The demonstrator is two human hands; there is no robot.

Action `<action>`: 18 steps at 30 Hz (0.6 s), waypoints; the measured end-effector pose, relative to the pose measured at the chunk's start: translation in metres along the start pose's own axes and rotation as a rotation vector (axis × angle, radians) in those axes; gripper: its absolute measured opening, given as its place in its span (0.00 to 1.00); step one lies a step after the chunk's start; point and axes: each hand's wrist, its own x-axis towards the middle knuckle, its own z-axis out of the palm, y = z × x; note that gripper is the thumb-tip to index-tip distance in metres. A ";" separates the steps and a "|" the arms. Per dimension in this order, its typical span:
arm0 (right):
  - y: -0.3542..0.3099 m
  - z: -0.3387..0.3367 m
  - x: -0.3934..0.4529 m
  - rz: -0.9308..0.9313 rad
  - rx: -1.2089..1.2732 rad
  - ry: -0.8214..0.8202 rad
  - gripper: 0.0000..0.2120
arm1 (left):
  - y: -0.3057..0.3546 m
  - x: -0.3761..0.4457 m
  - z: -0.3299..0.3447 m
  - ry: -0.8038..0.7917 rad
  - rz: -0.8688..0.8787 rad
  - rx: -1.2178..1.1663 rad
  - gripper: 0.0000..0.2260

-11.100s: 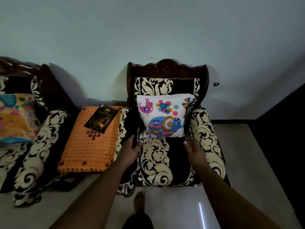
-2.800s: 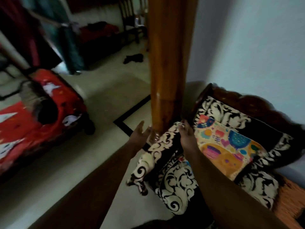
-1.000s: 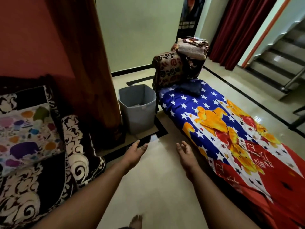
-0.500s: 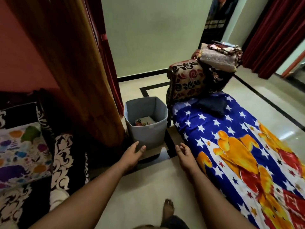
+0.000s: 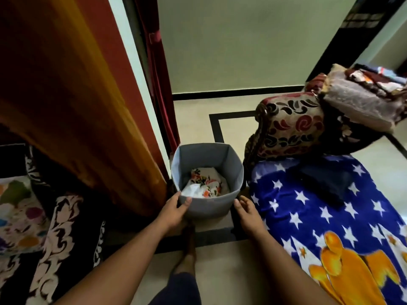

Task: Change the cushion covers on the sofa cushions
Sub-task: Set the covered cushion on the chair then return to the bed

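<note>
A grey fabric bin (image 5: 233, 164) stands on the floor in front of me. Crumpled white cloth with orange and black flowers (image 5: 203, 183) lies inside it. My left hand (image 5: 174, 211) grips the bin's near left rim, thumb over the edge. My right hand (image 5: 247, 213) is beside the bin's near right corner with fingers relaxed, holding nothing; whether it touches the bin is unclear. A cushion with a colourful patterned cover (image 5: 18, 213) sits on the black-and-cream armchair (image 5: 63, 225) at the left.
An orange curtain (image 5: 72, 89) hangs over the armchair's right side. A low bed with a blue starred sheet (image 5: 319, 216) runs along the right. A patterned armrest (image 5: 290, 126) behind it carries folded blankets (image 5: 361, 100). My foot (image 5: 187, 256) is on the tiled floor.
I have moved closer to the grey bin. My left hand has taken hold of its rim and my right hand has reached its right side.
</note>
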 end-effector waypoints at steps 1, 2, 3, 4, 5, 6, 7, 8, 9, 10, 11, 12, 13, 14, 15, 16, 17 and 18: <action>-0.008 0.002 0.020 0.000 -0.008 -0.006 0.30 | 0.007 0.022 -0.003 0.003 -0.001 0.019 0.36; -0.017 0.006 0.049 0.006 -0.013 -0.010 0.30 | 0.015 0.053 -0.008 0.003 -0.014 0.031 0.35; -0.026 0.011 0.071 0.015 -0.025 -0.006 0.31 | 0.022 0.081 -0.012 0.016 -0.019 0.045 0.33; -0.037 0.017 0.098 0.019 -0.035 -0.005 0.33 | 0.030 0.113 -0.018 0.023 -0.035 0.050 0.31; -0.048 0.022 0.121 0.024 -0.053 0.003 0.38 | 0.038 0.142 -0.022 0.024 -0.055 0.049 0.28; -0.058 0.027 0.141 0.006 -0.070 0.016 0.45 | 0.046 0.166 -0.026 0.018 -0.087 0.042 0.29; -0.066 0.033 0.172 0.006 -0.084 0.014 0.48 | 0.049 0.199 -0.030 0.022 -0.125 0.031 0.31; -0.070 0.037 0.197 0.010 -0.087 0.014 0.47 | 0.050 0.230 -0.033 0.028 -0.176 0.030 0.35; -0.072 0.043 0.228 0.019 -0.072 0.006 0.42 | 0.046 0.268 -0.033 0.038 -0.205 0.047 0.38; -0.072 0.049 0.256 0.016 -0.064 -0.004 0.34 | 0.041 0.302 -0.034 0.055 -0.240 0.072 0.40; -0.072 0.055 0.279 0.011 -0.057 -0.017 0.29 | 0.041 0.329 -0.036 0.065 -0.269 0.092 0.37; -0.067 0.062 0.311 0.015 -0.046 -0.021 0.27 | 0.044 0.359 -0.036 0.070 -0.293 0.109 0.31; -0.063 0.067 0.335 0.015 -0.049 -0.027 0.27 | 0.044 0.386 -0.035 0.089 -0.295 0.107 0.26; -0.056 0.072 0.361 0.012 -0.052 -0.035 0.28 | 0.041 0.417 -0.032 0.112 -0.298 0.123 0.25; -0.049 0.075 0.383 0.009 -0.066 -0.041 0.28 | 0.036 0.444 -0.031 0.141 -0.306 0.135 0.28; -0.045 0.079 0.401 0.001 -0.075 -0.054 0.28 | 0.029 0.468 -0.031 0.154 -0.340 0.135 0.33; -0.037 0.082 0.423 -0.003 -0.079 -0.064 0.28 | 0.016 0.499 -0.029 0.149 -0.368 0.130 0.39; -0.029 0.083 0.439 -0.007 -0.082 -0.072 0.27 | 0.003 0.526 -0.029 0.131 -0.400 0.122 0.47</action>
